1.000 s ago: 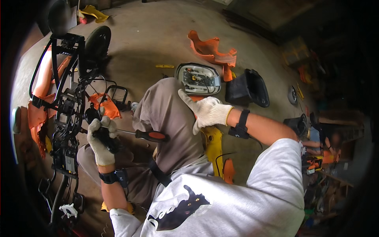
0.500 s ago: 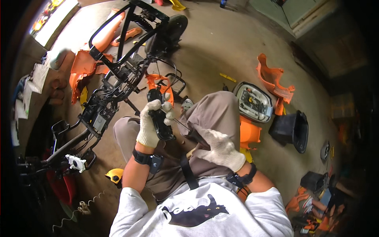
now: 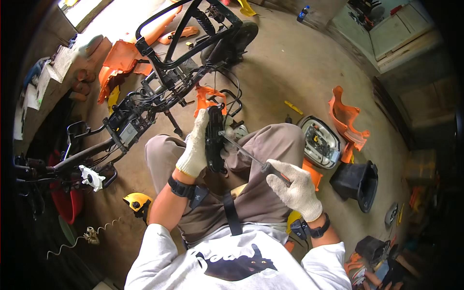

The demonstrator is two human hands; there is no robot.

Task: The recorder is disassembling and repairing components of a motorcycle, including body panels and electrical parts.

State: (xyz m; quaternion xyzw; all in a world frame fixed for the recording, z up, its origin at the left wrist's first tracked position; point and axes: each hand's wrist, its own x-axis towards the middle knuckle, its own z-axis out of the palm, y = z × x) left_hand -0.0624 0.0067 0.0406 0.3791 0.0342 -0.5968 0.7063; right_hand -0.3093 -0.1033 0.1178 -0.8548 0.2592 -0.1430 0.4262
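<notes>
My left hand [image 3: 195, 145], in a white knit glove, grips a black plastic part [image 3: 215, 140] and holds it upright over my knees. My right hand [image 3: 296, 187], also gloved, is closed on the handle of a screwdriver [image 3: 246, 153]. Its thin shaft runs up and left, and the tip touches the black part near its top. A stripped scooter frame [image 3: 159, 87] with black tubes and loose wiring lies on the floor just beyond my left hand.
A headlight unit [image 3: 320, 143] and orange body panels [image 3: 345, 118] lie on the concrete to my right, with a black plastic housing [image 3: 357, 182] beside them. More orange panels [image 3: 121, 60] sit at the far left. A yellow tool [image 3: 137, 202] lies by my left leg.
My view has turned left toward the scooter frame. My right hand left the headlight unit and now holds the screwdriver, its tip against the black part raised in my left hand.
</notes>
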